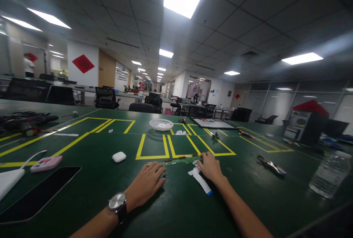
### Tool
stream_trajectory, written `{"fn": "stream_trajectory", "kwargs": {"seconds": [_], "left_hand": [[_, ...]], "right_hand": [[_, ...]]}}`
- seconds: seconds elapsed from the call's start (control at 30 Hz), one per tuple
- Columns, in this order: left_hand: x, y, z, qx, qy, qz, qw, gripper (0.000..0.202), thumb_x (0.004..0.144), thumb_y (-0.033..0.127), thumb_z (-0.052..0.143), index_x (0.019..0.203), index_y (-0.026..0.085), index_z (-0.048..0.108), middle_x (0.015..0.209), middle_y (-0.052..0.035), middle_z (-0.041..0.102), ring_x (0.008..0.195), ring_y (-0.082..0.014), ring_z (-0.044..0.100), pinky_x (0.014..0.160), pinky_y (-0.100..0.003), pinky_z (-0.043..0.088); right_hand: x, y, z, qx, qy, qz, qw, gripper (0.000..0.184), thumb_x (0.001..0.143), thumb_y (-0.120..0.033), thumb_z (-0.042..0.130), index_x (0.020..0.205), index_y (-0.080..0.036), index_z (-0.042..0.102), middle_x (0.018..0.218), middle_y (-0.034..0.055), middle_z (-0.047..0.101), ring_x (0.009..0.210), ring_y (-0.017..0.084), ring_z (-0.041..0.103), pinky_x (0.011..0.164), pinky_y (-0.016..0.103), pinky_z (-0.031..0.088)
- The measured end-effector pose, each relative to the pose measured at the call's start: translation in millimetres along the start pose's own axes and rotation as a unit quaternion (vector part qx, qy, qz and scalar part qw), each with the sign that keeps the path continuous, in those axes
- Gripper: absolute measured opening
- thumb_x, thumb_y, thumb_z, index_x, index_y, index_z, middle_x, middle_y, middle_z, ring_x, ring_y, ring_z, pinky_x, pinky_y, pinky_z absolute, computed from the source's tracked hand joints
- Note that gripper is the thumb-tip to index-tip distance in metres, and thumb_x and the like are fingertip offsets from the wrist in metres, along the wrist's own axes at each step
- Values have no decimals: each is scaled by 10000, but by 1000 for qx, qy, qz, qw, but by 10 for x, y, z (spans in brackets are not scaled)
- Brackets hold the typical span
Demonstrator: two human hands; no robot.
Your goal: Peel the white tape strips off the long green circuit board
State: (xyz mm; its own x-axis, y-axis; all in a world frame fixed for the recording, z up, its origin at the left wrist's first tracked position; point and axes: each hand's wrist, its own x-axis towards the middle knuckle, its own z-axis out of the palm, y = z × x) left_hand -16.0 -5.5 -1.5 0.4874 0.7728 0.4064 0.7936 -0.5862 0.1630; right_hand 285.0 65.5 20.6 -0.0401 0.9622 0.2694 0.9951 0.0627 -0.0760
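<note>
A narrow green circuit board (179, 161) lies across the table in front of me. My left hand (149, 179), a watch on its wrist, rests over the board's left end with its fingers stretched out. At the other end, the bent fingers of my right hand (209, 165) close on the board; the exact grip is partly hidden. A white flat ribbon cable (202, 182) with a blue tip extends from under my right hand toward me.
Left of my hands are a white earbud case (119, 157), a pink case (46, 164) and a black phone (41, 194). A white basket (161, 124) stands beyond the board. Pliers (271, 165) and a clear plastic bottle (331, 175) are on the right. Yellow tape marks the green table (171, 208).
</note>
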Motion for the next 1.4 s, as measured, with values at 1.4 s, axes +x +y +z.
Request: {"fn": "stream_trajectory", "kwargs": {"seconds": [1.4], "left_hand": [[83,10,-173,-19,45,-18,999,281,1013,308,445,1256,229,563,1289,-68,595,1224,-247,498,1027,-418,392]], "right_hand": [[-150,-323,-149,138,-158,-263,942,589,943,-590,419,1383,-220,549,1495,129,444,1381,293,389,1152,445,267]]}}
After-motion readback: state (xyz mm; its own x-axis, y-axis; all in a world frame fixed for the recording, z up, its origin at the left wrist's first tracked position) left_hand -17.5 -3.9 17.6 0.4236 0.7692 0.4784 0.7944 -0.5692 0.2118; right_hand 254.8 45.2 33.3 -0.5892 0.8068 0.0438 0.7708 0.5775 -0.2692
